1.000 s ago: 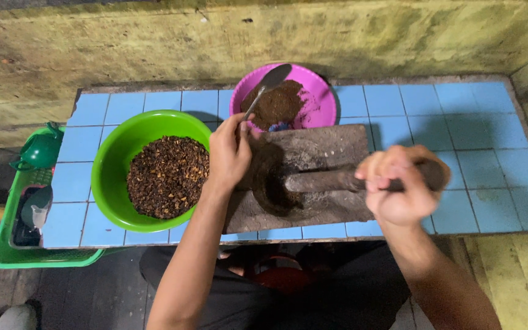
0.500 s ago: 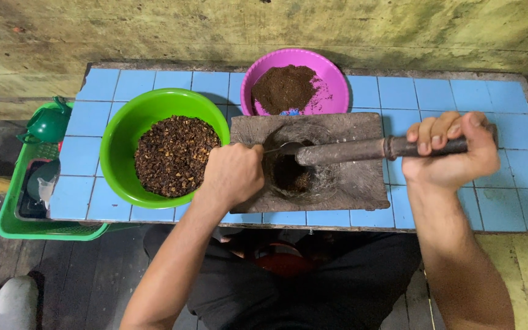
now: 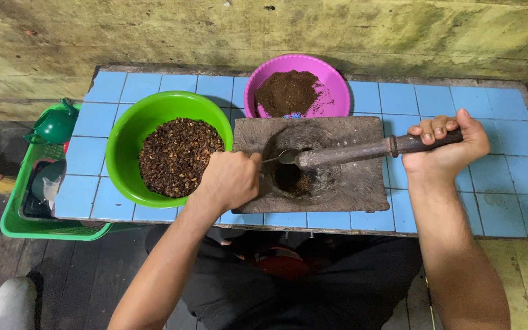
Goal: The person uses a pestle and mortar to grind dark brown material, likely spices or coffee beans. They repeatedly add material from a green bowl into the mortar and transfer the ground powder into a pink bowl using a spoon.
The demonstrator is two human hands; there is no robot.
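My left hand (image 3: 230, 179) grips a metal spoon (image 3: 281, 157) whose bowl touches the tip of a long dark pestle (image 3: 362, 150). My right hand (image 3: 444, 146) holds that pestle by its far end, so it lies nearly level across a square stone mortar (image 3: 362, 186). Dark ground material sits in the mortar's round hollow (image 3: 294, 179). A green bowl (image 3: 131, 130) of coarse brown bits stands left of the mortar. Behind it, a pink bowl (image 3: 337, 91) holds fine brown powder.
Everything rests on a low blue-tiled table (image 3: 496, 183) against a stained yellow-green wall. A green plastic crate (image 3: 16, 214) with a green kettle (image 3: 54, 125) and other items stands on the floor at left. My dark-clothed lap and a shoe (image 3: 7, 302) are below.
The left hand came back from the pink bowl to the mortar with the spoon. The right hand swung the pestle out to the right, and its tip now rests at the spoon.
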